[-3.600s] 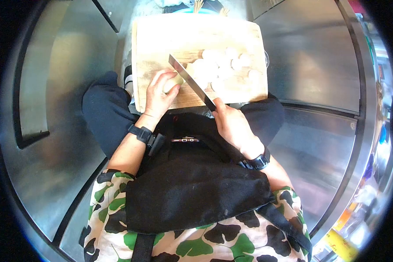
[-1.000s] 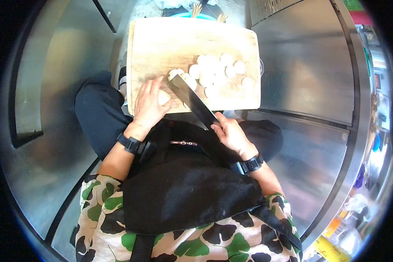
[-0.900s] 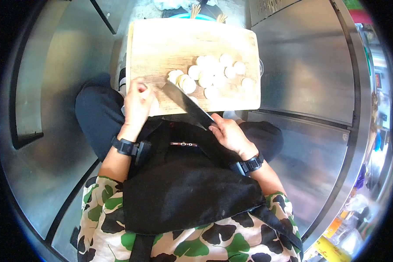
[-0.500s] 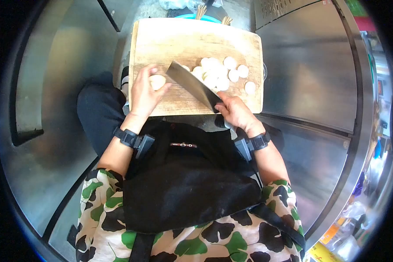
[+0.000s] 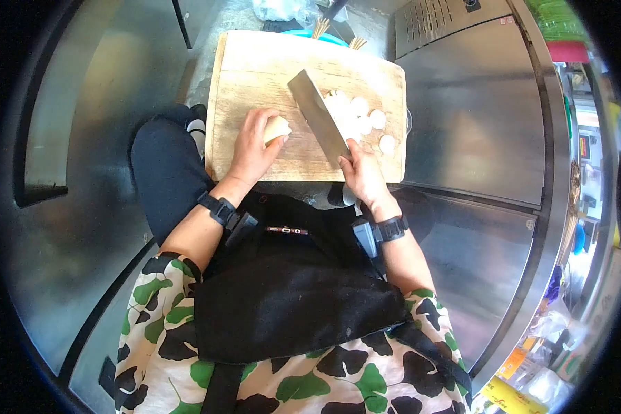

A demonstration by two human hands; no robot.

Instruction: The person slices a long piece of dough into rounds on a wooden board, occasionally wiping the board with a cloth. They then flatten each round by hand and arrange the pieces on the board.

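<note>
My left hand (image 5: 257,146) is closed around a pale, peeled chunk of vegetable (image 5: 276,129) on the left half of the wooden cutting board (image 5: 255,62). Its exact kind does not show. The fingers curve over the far side, with the thumb on the near side. My right hand (image 5: 364,174) grips a wide-bladed cleaver (image 5: 317,114) by its handle, mostly hidden in the fist. The blade points away and to the left, slanting above the board, apart from the chunk. Right of the blade lie several round whitish slices (image 5: 359,106), some overlapping and partly hidden by it.
Steel cabinets stand close on the left (image 5: 103,138) and right (image 5: 469,124). Beyond the board's far edge are a blue basin (image 5: 334,38), bundles of thin sticks (image 5: 320,28) and a clear plastic bag (image 5: 283,8). My knee (image 5: 165,162) is at the board's left.
My left hand has moved rightward with the chunk, which now shows its side. The cleaver has swung to point more straight away from me. The view has shifted slightly.
</note>
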